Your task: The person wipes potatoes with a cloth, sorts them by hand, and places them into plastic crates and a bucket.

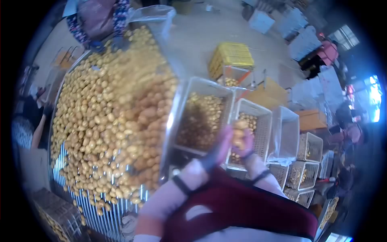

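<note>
Several potatoes [238, 137] lie between my two hands, over the near part of a white slatted crate [264, 125]. My left hand [219, 148], blurred by motion, is at their left side with its fingers pointing away from me. On the other side my right hand [247, 144] curves around them. Together the hands cup the potatoes. More small potatoes [250, 121] are inside the crate. Left of it stands a bin [192, 84] partly filled with potatoes. A large heap of potatoes [100, 113] covers the slatted metal table at my left.
Bare metal rollers [96, 211] show at the table's near end. Across it a person in patterned sleeves [121, 18] reaches into the heap. A lined bin [285, 133], crates [309, 147] and a cardboard box [312, 119] stand at right. Yellow crates [231, 55] are farther back.
</note>
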The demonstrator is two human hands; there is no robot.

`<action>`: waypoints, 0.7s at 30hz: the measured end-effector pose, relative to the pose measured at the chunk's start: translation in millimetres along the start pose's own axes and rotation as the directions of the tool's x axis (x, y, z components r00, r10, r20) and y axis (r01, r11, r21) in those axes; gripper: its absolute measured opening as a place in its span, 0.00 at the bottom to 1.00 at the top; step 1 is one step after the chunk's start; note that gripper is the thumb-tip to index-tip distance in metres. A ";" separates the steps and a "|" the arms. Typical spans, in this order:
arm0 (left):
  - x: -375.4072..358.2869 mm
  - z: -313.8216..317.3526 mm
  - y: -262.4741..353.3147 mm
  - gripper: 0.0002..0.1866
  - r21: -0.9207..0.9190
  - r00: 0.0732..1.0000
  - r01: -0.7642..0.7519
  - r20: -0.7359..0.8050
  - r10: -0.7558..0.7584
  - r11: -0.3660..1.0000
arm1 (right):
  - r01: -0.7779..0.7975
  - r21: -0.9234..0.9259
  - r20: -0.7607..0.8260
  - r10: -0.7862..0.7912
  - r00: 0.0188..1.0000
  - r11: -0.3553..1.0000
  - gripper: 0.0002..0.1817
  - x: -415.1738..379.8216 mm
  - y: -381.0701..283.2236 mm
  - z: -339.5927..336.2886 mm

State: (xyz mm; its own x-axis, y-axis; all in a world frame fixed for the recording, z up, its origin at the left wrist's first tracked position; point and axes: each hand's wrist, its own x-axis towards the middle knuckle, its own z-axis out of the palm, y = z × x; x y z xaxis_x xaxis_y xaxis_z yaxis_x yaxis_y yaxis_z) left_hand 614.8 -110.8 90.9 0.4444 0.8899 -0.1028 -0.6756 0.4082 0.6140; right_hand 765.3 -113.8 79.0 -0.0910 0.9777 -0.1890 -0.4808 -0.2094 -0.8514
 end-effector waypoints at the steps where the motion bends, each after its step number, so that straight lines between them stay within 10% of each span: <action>1: -3.8 26.0 18.4 0.20 -0.014 0.994 0.106 0.039 -0.105 0.994 | 0.098 -0.039 -0.114 -0.101 0.988 0.994 0.23 -15.1 -13.6 -26.5; 3: -25.9 10.1 -12.6 0.27 0.014 0.990 0.112 -0.084 -0.111 0.994 | -0.060 0.520 -0.041 0.095 0.995 0.852 0.24 -31.4 -22.9 -129.1; 7: -93.5 -42.2 70.9 0.24 0.252 0.974 0.106 -0.219 -0.050 0.962 | -0.170 0.349 -0.494 0.335 0.802 0.921 0.26 -44.6 13.8 -288.6; 8: -124.6 -15.8 145.4 0.26 0.255 0.901 0.241 -0.417 -0.119 0.936 | -0.214 0.227 -0.614 0.310 0.726 0.950 0.26 -30.5 24.7 -276.6; 9: -143.6 -78.8 108.7 0.25 0.678 0.908 -0.056 -0.271 0.320 0.733 | -0.263 0.069 -0.653 0.243 0.717 0.962 0.25 -7.8 42.7 -249.8; 11: -194.9 -92.2 143.0 0.22 0.492 0.745 0.199 -0.637 0.195 0.847 | -0.327 -0.366 -0.573 0.066 0.817 0.871 0.24 42.0 77.2 -165.3; 13: -249.9 -102.4 161.8 0.20 0.680 0.488 0.184 -0.690 0.534 0.710 | 0.092 -0.853 0.041 -0.110 0.993 0.514 0.23 76.5 94.0 -30.1; 14: -281.5 -148.3 129.3 0.19 0.831 0.261 0.013 -0.540 0.800 0.556 | 0.541 -0.837 0.519 -0.196 0.832 0.080 0.22 69.5 74.6 76.5; 15: -321.8 -159.1 133.6 0.21 0.809 0.333 0.186 -0.586 0.738 0.558 | 0.704 -0.691 0.706 -0.059 0.706 0.161 0.21 74.6 81.6 132.0; 17: -354.3 -169.4 117.4 0.19 0.920 0.321 0.386 -0.206 0.924 0.071 | 0.810 -0.425 0.902 0.123 0.413 0.404 0.19 70.6 124.7 194.9; 19: -369.9 -172.7 95.2 0.20 0.848 0.360 0.530 -0.212 0.908 -0.012 | 0.863 -0.229 0.971 0.175 0.166 0.450 0.15 52.1 165.6 244.1; 21: -378.4 -173.8 94.0 0.20 0.757 0.425 0.642 -0.216 0.879 -0.125 | 0.972 0.069 0.984 0.144 -0.104 0.226 0.11 36.9 194.6 293.8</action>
State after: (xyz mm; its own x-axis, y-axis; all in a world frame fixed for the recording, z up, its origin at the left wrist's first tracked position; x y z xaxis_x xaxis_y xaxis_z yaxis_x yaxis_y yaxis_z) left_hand 280.9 -373.8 51.5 -0.5317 0.7812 0.3272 0.8147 0.3662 0.4496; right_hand 412.2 -114.5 50.1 -0.9181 -0.1185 0.3783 -0.2575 0.9038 -0.3418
